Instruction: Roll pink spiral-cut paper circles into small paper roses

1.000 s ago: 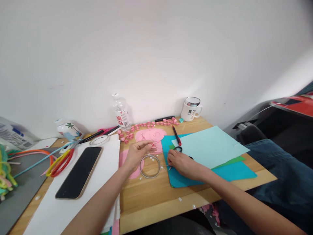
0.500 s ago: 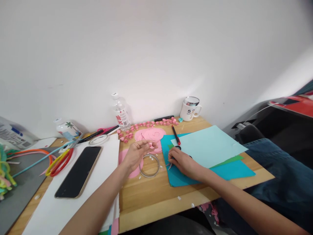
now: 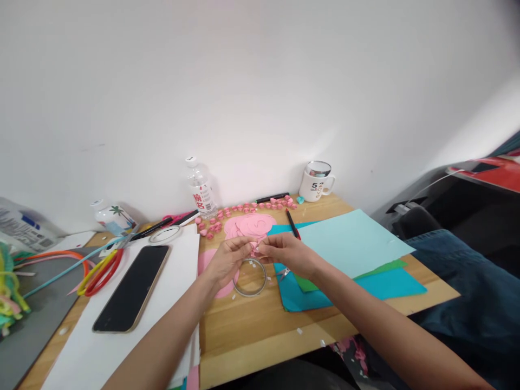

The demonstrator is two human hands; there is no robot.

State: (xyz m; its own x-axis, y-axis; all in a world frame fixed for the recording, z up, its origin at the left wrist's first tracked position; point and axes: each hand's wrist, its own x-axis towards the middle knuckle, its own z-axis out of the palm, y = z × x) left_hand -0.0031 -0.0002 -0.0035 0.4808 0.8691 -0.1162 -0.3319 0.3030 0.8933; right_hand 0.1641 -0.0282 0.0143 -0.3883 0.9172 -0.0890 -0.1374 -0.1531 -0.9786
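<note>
A small piece of pink paper (image 3: 254,247) is pinched between the fingertips of my left hand (image 3: 229,257) and my right hand (image 3: 290,253), which meet over the table. Just below my hands lies a roll of tape (image 3: 249,291), flat on the wood. Behind them is a pile of pink paper circles (image 3: 249,223), with another pink sheet (image 3: 208,262) by my left wrist. The scissors (image 3: 283,273) lie on the blue paper (image 3: 298,298), their handles hidden under my right hand. Several small folded pink paper pieces (image 3: 246,207) line the back of the table.
Left of my hands, a phone (image 3: 132,287) rests on white paper (image 3: 91,346) near red-and-yellow scissors (image 3: 101,273). A plastic bottle (image 3: 202,189) and a mug (image 3: 316,184) stand by the wall. A pen (image 3: 291,223) touches the light blue sheet (image 3: 353,241).
My right hand has left the scissors on the blue paper and moved left to meet my left hand. Its fingertips now pinch the pink paper too.
</note>
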